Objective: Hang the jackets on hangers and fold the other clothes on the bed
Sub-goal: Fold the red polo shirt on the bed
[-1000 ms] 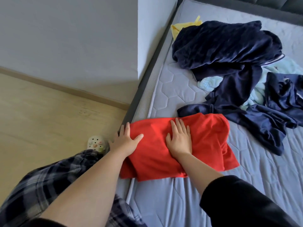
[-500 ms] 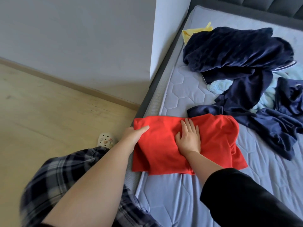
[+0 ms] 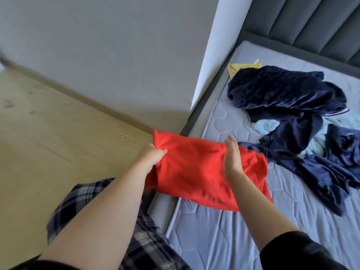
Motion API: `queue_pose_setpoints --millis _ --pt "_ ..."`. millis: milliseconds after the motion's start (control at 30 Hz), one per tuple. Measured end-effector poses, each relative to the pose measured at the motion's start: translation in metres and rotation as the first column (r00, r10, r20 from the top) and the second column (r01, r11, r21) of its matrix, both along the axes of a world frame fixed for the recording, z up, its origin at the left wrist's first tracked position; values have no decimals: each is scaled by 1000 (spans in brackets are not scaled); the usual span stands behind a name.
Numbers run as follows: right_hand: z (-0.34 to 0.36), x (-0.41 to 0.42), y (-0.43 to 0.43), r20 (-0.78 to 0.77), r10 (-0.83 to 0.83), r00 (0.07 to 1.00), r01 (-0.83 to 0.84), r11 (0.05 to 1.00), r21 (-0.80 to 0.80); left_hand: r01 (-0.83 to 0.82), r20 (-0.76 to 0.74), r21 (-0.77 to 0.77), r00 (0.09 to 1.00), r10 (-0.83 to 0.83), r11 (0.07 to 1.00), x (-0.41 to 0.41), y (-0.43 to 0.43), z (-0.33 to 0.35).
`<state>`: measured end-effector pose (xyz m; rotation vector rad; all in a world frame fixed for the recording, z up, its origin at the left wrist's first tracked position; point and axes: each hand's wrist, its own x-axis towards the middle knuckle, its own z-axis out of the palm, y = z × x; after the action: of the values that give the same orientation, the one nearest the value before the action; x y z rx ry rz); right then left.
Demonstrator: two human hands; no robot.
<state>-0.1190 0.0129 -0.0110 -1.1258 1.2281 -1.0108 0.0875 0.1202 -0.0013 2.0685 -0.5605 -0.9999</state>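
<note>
A folded red garment (image 3: 192, 170) lies at the bed's left edge, its left end raised off the mattress (image 3: 224, 240). My left hand (image 3: 151, 155) grips that raised left end. My right hand (image 3: 231, 157) stands edge-down with straight fingers against the middle of the red cloth. A heap of dark navy clothes (image 3: 288, 94) lies further up the bed, with a navy piece (image 3: 319, 172) trailing toward the red garment.
A yellow garment (image 3: 243, 66) and a light blue one (image 3: 263, 126) peek out of the navy heap. A grey padded headboard (image 3: 311, 26) stands at the back. A white wall corner (image 3: 210, 61) adjoins the bed's left side; wooden floor (image 3: 58, 143) lies to the left.
My left hand has taken hold of the red garment's left end and lifted it. My right hand turned from flat on the cloth to edge-down. The view tilted upward.
</note>
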Motion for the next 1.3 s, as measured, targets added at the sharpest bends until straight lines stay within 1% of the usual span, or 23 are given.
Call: queue_pose_setpoints --millis 67,133,200,267,333,433,533,600,633,700,733,767,800,833,867,900,967,1033,1100,1133,1167,1233,1300 --pt "7 24 8 148 97 984 -95 995 -20 -21 60 -26 998 23 999 15 11 -1" --pt "-1 50 22 215 177 960 -182 983 2 -3 27 -56 1000 5 998 15 15 -2" --pt "-24 67 45 91 182 979 -188 980 65 6 51 -12 999 -6 1000 11 15 -4" --pt "-53 68 67 -184 169 968 -160 985 65 68 128 82 989 -78 994 4 14 -6" --pt "-63 67 75 -263 136 955 -127 991 49 116 172 148 975 -141 982 -3 12 -3" --pt "-50 72 65 -78 3 997 9 989 151 47 71 132 996 -57 990 -5 4 1" --pt "-39 54 55 218 -144 965 68 943 325 -40 -225 11 974 41 999 -8 -1 16" --pt "-30 31 49 307 -202 930 60 908 415 27 -524 -141 846 -98 990 -17 1 31" --pt "-20 18 45 344 -207 916 35 895 444 92 -674 -251 698 -242 964 -24 3 36" --pt "-2 -8 39 392 -186 901 -11 893 450 153 -796 -438 393 -461 886 -38 2 40" --pt "5 -19 36 431 -161 888 -52 896 440 166 -797 -482 324 -509 860 -45 -1 40" --pt "11 -30 33 451 -136 882 -76 903 422 170 -784 -483 353 -510 859 -52 -6 37" --pt "15 -38 30 441 -119 890 -72 917 393 165 -750 -452 462 -474 877 -60 -11 33" --pt "19 -46 27 414 -96 905 -63 933 355 174 -651 -389 643 -404 904 -66 -14 30" --pt "23 -51 26 406 -70 911 -64 949 307 223 -477 -322 802 -361 920 -72 -16 27" --pt "25 -56 23 416 -40 909 -84 957 276 303 -297 -258 879 -374 917 -76 -17 23" --pt "28 -63 19 399 -18 917 -103 954 281 538 -98 -181 823 -560 823 -84 -16 13" --pt "26 -67 18 291 4 957 -118 920 373 749 -11 -62 660 -751 660 -98 -13 3" --pt "24 -69 18 101 97 990 -134 862 489 836 96 94 533 -841 541 -113 -11 -8" --pt "23 -69 17 -4 144 990 -125 876 466 838 141 133 512 -847 529 -118 -10 -13" --pt "22 -69 16 -119 185 976 -125 911 393 822 169 123 534 -828 556 -121 -10 -17" --pt "25 -66 14 -344 171 923 -98 971 218 709 146 -47 702 -697 703 -119 -11 -19" --pt "33 -66 7 -468 113 876 -85 993 81 523 108 -219 852 -512 823 -112 -14 -18"
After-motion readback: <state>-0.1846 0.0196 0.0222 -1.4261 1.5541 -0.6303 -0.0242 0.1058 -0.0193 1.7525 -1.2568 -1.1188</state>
